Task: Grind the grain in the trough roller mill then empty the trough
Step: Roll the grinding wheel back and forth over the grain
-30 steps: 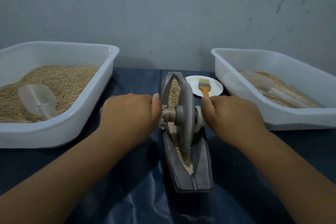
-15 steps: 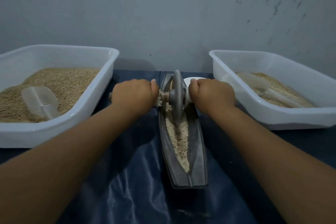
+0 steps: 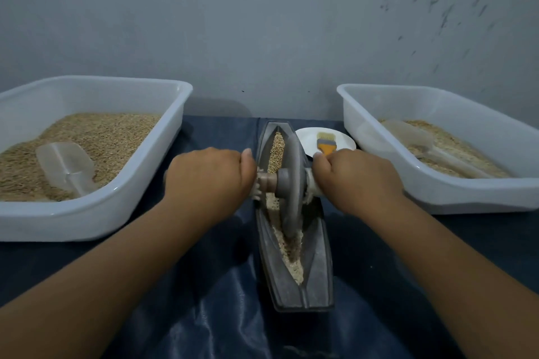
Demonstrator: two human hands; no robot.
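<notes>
The axle (image 3: 267, 181) is gripped by the left hand (image 3: 208, 178) and right hand (image 3: 354, 181), fingers curled; the wheel (image 3: 290, 183) is seated mid-trough (image 3: 318, 265), between both tubs' rims.

Both hands (image 3: 208, 176) (image 3: 354, 179) grip the axle of the wheel (image 3: 288, 181) standing in the grain-filled trough (image 3: 318, 265).

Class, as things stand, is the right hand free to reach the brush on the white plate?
Probably not yet: the right hand grips the roller's axle. The brush lies just beyond, unobstructed.
</notes>
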